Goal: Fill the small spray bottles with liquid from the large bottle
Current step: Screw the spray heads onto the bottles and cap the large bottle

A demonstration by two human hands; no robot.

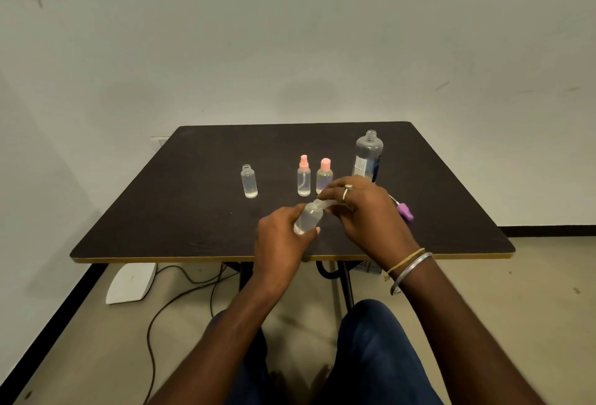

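My left hand (280, 236) grips a small clear bottle (309, 217), tilted, above the dark table (180, 211). My right hand (361, 207) pinches a pale cap at that bottle's neck; the cap is mostly hidden by my fingers. Behind them stand a pink-topped spray bottle (303, 176) and a pink-capped small bottle (324, 175), both holding some liquid. An uncapped small bottle (249, 181) stands apart to the left. The large clear bottle (368, 154), uncapped, stands at the back right.
A purple spray head (405, 212) with its tube lies on the table right of my right hand. Under the table are cables (180, 301) and a white device (130, 282) on the floor. A wall is just behind the table.
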